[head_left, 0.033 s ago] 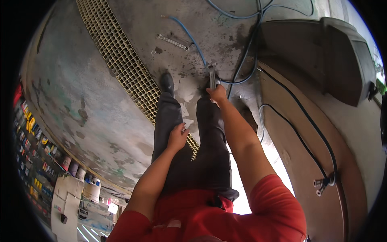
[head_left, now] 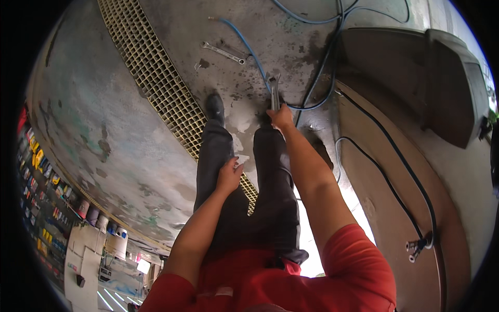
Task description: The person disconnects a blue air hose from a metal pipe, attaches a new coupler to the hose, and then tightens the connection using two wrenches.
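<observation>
My right hand [head_left: 281, 118] is closed around the handle of a silver wrench [head_left: 275, 94], held beyond my right knee. Its open jaw points away from me, over the floor. My left hand [head_left: 228, 177] hangs beside the inner side of my left leg, fingers loosely curled and apart, with nothing seen in it. On the concrete floor ahead lies a second, slimmer combination wrench [head_left: 223, 53]. A thin blue hose [head_left: 244, 41] curves past it and runs behind the held wrench.
A yellowish floor grating [head_left: 161, 73] crosses to my left. To my right are a brown panel [head_left: 374, 171] with a black hose [head_left: 387, 130] ending in metal fittings [head_left: 418, 247], and a dark grey bulky housing [head_left: 452, 88]. Shelves of small goods [head_left: 44, 192] stand far left.
The view has shifted slightly. My right hand and the wrench have barely moved, the wrench standing a little straighter; my left hand stays in place.
</observation>
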Tool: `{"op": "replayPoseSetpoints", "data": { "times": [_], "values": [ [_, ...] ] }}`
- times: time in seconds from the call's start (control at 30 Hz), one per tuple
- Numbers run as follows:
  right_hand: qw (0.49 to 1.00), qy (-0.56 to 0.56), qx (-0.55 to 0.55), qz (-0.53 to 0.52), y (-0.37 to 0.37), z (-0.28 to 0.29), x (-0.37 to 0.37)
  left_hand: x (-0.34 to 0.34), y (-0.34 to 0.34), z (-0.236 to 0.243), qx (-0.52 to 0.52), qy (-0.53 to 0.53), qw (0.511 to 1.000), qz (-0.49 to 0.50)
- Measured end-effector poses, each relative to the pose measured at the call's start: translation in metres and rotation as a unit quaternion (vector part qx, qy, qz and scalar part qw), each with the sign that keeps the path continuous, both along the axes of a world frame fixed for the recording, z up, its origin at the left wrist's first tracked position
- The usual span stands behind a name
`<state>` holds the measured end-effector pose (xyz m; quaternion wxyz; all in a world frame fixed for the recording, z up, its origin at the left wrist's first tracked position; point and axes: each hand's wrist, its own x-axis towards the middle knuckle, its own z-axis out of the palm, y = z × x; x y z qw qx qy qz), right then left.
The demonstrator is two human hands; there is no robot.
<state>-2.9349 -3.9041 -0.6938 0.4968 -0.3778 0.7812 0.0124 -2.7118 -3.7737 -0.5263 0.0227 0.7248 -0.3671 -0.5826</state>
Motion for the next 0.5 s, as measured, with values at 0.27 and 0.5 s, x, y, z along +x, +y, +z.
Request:
{"op": "replayPoseSetpoints", "data": {
  "times": [0.27,0.5],
  "values": [
    [0.995,0.041,-0.019,0.091,-0.092,-0.157,-0.018,-0.033,-0.03,-0.068,0.182,0.133,0.97,0.091],
    [0.952,0.2,-0.046,0.226,-0.142,-0.179,0.041,-0.049,-0.077,-0.058,0.187,0.176,0.959,0.121]
  ]
}}
